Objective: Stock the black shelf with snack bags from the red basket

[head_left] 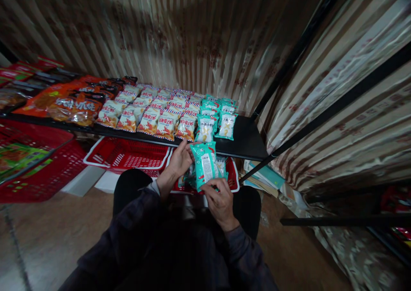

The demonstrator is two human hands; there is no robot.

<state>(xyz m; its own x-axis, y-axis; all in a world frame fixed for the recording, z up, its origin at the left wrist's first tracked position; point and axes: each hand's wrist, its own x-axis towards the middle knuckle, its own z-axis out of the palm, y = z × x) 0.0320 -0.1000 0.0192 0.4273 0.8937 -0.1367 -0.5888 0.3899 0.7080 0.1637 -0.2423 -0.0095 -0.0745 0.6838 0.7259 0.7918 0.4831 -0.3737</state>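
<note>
Striped, shiny sheeting hung in folds behind it all, and what a line-up on the black shelf in front of it! Orange bags crowded the left, white-and-orange snack bags packed the middle in neat rows, and teal packets filled two columns on the right, with bare black shelf beyond them.

And right at the front edge, there was the action: a larger-looking teal bag, up in the air, tilted slightly, just below the teal columns! The right hand had it, the grip clamped on its lower right corner, thumb and fingers together. Over on the other side, the left hand was up at the bag's left edge, fingers partly behind it; whether that grip was pinching, you could not tell.

Directly underneath sat a red basket with more teal packaging inside, partly covered by the held bag. To its left, another red basket sat under the shelf, and at far left a third basket held green packs. Dark-clad knees flanked the scene above a brown floor.
</note>
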